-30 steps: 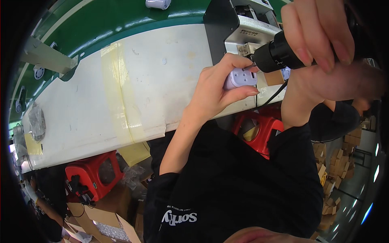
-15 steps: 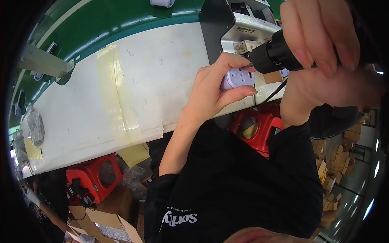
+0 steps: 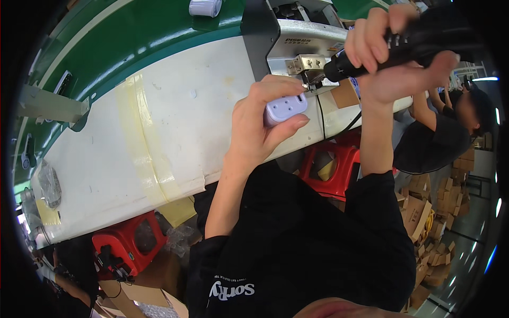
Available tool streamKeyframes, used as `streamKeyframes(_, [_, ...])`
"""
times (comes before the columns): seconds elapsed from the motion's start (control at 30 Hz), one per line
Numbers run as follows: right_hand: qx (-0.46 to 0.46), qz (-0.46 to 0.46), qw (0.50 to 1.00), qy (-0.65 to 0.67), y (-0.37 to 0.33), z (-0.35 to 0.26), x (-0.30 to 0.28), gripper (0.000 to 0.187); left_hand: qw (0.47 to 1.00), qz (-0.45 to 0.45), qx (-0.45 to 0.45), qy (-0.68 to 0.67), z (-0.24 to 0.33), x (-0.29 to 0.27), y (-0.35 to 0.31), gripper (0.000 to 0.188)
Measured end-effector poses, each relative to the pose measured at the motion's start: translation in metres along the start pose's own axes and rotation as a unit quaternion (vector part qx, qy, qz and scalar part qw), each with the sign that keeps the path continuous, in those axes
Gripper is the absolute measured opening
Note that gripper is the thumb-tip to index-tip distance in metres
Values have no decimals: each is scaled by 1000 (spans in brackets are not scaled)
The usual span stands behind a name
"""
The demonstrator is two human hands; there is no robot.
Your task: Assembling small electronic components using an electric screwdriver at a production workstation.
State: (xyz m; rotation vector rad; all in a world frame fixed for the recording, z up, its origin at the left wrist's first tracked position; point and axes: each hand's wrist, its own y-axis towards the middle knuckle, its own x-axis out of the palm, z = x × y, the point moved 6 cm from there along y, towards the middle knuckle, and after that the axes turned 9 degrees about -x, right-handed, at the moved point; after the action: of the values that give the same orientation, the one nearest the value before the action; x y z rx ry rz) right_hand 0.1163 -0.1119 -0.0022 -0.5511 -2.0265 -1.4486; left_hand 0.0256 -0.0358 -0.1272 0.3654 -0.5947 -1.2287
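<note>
A small pale lilac plastic housing (image 3: 286,108), with round holes on its face and a dark slot, is gripped between the thumb and fingers of my left hand (image 3: 249,122). My right hand (image 3: 389,71) is wrapped around a black electric screwdriver (image 3: 344,64). Its bit points left and down, at the small metal block on the front of a silver and black screw feeder (image 3: 305,38), beyond the housing. Whether a screw sits on the bit is too small to tell. The bit is apart from the housing's face.
Yellowish tape crosses the white worktable (image 3: 185,132). A green conveyor (image 3: 138,32) runs behind it, carrying a white cylindrical part (image 3: 205,7). Red stools (image 3: 331,169) stand below the table edge. Another person (image 3: 432,135) is at the right, beside cardboard boxes (image 3: 416,214). A cable hangs near the feeder.
The screwdriver bit has left the housing's face and moved to the feeder's front block. My left hand and the housing have shifted left and slightly down in view.
</note>
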Motion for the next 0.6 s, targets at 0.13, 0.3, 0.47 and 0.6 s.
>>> streamKeyframes(0.13, [-78, -235, 948, 200, 6, 7, -12, 66, 1000, -3, -6, -5, 1, 5, 0, 38])
streamKeyframes(0.3, [-52, -128, 983, 123, -10, -2, -18, 64, 1000, 1, -6, -11, -2, 1, 1, 38])
streamKeyframes(0.47, [72, -41, 909, -410, -18, -30, -15, 66, 1000, 3, -12, 2, 0, -1, 3, 39])
streamKeyframes(0.6, [87, -115, 938, -314, 3, -30, 27, 62, 1000, -4, -24, -3, -1, 3, 3, 39])
